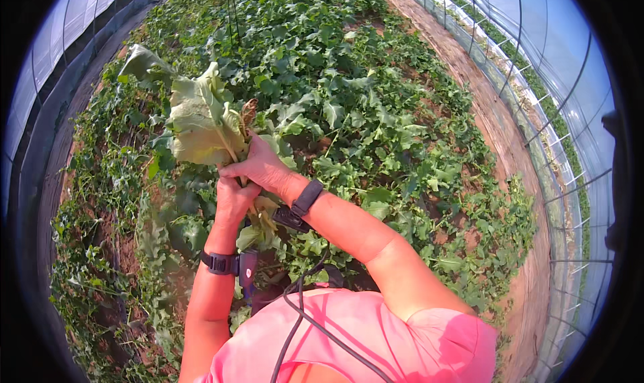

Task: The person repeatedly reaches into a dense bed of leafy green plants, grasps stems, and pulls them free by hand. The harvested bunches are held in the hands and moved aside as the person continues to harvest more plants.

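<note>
A bunch of large leaves point(201, 126), pale yellow-green with thick stalks, is held up in front of me. My right hand point(261, 166) wraps round the stalks just below the leaf blades. Right beneath it, my left hand point(234, 194) closes on the lower stalks, and the two hands touch. A shrivelled brown leaf point(248, 112) sticks up beside the right fingers. Below the hands hang yellowed stalks and leaves point(262, 214); whether they belong to the bunch I cannot tell.
Low leafy green plants point(352, 106) cover the ground, with reddish soil point(128, 254) between them. Clear plastic walls on hoops point(568, 106) rise at both sides. Bare dirt point(513, 141) runs along the right. Black cables point(327, 327) cross my pink shirt, and dark straps circle both wrists.
</note>
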A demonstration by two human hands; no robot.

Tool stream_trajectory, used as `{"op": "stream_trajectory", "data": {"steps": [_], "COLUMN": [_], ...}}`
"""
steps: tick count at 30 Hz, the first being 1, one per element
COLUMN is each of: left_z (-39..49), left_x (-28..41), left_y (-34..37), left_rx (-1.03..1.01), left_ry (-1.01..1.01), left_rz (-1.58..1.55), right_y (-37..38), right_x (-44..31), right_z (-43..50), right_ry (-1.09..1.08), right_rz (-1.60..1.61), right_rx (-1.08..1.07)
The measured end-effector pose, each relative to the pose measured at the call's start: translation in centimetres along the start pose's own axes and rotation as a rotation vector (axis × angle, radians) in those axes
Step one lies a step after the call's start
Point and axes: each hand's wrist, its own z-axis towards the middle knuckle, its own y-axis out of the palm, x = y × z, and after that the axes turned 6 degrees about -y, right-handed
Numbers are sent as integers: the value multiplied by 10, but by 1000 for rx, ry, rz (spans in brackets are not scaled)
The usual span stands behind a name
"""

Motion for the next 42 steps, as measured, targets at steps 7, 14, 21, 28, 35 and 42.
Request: {"op": "stream_trajectory", "data": {"steps": [7, 14, 21, 28, 35, 42], "left_z": [9, 14, -13, 34, -32, -153], "left_x": [-6, -86, -143, -151, -101, -132], "left_y": [-60, -193, -304, -203, -92, -187], "left_rx": [-341, -54, 563, 153, -149, 388], "left_ry": [-83, -448, -698, -449, -440, -635], "left_rz": [-197, -13, 370, 248, 300, 184], "right_y": [-16, -188, -346, -333, -336, -305], "right_x": [-49, -184, -541, -424, -209, -69], "right_z": [-14, -126, -387, -358, -402, -420], "right_ry": [-290, -784, -80, 65, 573, 1176], "right_rz": [-1037, -2066, -2891, -2630, -2197, -1753], "right_rx": [-1, 115, 1886, 1025, 453, -71]}}
